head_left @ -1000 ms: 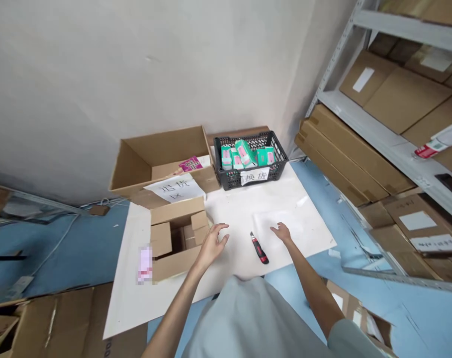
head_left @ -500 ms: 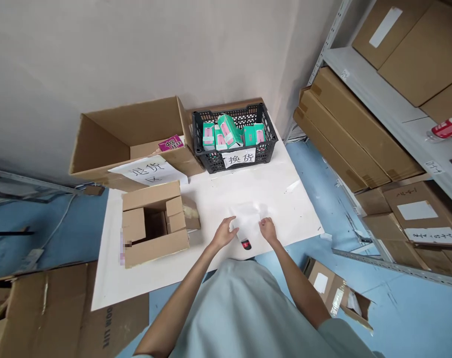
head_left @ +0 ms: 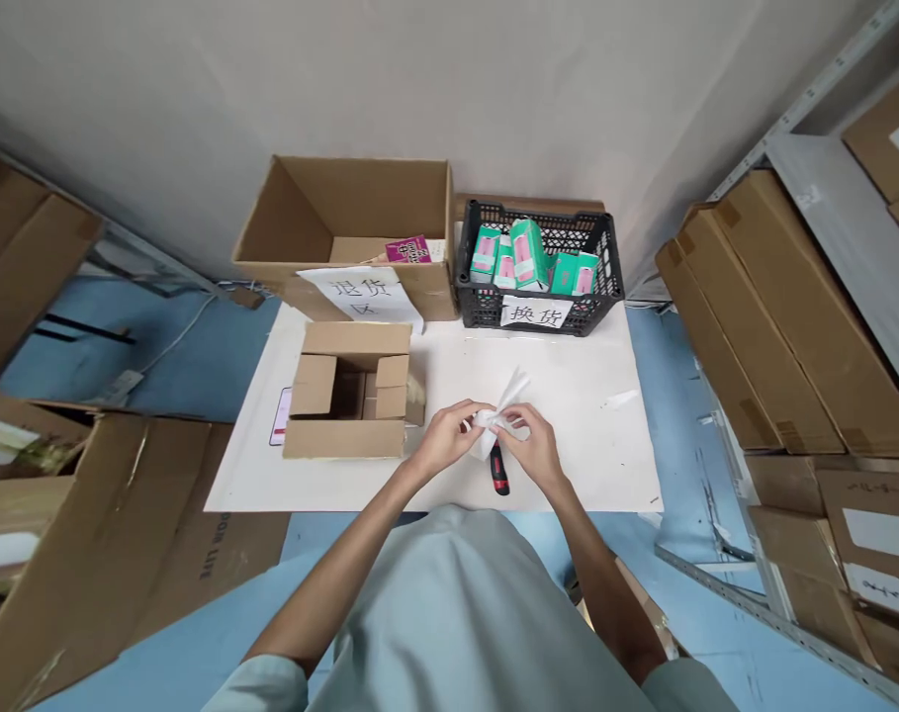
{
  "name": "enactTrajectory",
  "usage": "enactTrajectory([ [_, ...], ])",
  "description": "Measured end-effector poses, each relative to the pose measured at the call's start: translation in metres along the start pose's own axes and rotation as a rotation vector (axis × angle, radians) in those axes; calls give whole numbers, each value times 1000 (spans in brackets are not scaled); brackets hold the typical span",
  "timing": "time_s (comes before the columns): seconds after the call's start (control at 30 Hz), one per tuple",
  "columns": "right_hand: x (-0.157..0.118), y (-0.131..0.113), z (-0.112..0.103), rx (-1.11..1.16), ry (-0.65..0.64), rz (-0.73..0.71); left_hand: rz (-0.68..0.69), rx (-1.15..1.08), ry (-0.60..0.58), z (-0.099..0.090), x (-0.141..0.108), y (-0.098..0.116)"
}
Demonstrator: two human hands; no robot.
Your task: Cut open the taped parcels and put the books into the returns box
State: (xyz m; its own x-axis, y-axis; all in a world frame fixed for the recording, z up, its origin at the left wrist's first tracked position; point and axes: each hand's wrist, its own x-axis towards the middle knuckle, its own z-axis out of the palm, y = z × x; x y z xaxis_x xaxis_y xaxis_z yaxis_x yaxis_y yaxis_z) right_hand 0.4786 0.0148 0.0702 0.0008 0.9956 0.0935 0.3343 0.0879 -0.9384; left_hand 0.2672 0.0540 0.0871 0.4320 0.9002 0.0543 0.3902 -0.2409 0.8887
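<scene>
A plain, pale grey wall [head_left: 390, 89] rises behind the table [head_left: 583, 435], dimmer low down toward the table's left. The table has a white top, and a blue floor [head_left: 219, 386] shows on both sides of it. To the right of the table stands a pale metal rack [head_left: 842, 218] with perforated uprights and brown cartons [head_left: 782, 326]. Left of the table, a metal rail [head_left: 163, 255] slants along the wall, and a white cable [head_left: 186, 334] trails across the floor. Soft, fairly even light falls on the table.
</scene>
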Motion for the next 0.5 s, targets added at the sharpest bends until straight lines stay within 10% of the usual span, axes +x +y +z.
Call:
enactTrajectory([
  [0.1,9,-20,14,-147,114,-55,30,-20,29,-39,-5,2],
  [0.2,15,-44,39,-218,-52,-144,15,-69,12,-77,-15,-1],
  [0.5,37,-96,182,-325,-80,-179,-80,-245,180,-169,-63,-60],
])
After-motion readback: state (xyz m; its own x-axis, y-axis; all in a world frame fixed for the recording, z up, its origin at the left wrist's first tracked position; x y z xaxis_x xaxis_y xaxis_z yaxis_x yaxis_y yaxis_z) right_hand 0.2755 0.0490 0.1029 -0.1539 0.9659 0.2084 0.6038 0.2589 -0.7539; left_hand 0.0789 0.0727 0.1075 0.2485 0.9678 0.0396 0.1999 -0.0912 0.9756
